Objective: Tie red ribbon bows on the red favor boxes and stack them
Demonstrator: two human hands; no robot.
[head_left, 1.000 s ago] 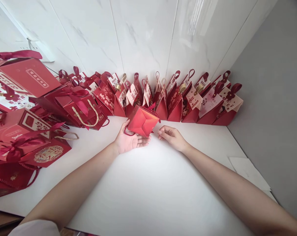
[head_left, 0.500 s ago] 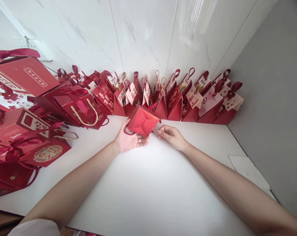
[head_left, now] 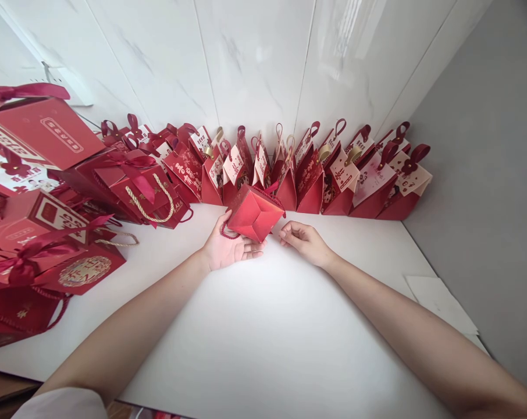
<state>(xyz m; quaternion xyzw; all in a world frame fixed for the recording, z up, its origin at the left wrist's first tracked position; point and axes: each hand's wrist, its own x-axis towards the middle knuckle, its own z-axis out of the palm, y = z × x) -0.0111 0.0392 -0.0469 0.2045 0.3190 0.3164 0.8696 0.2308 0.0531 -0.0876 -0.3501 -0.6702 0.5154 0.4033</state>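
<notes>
A small red gift box (head_left: 255, 215) is tilted on its side above the white table, its folded base turned toward me. My left hand (head_left: 228, 247) holds it from the left and below, thumb along its side and fingers stretched under it. A twisted dark red cord (head_left: 230, 234) loops out by my left palm, and more cord runs along the box's upper right edge. Just right of the box, apart from it, my right hand (head_left: 305, 241) is closed with thumb against curled fingers; nothing shows in it.
Behind stands a row of red and cream gift boxes (head_left: 309, 183) with ribbon loops, against the marbled wall (head_left: 255, 64). Larger red boxes with bows (head_left: 41, 134) are stacked at the left. White sheets (head_left: 440, 302) lie at the right edge of the table (head_left: 281, 331).
</notes>
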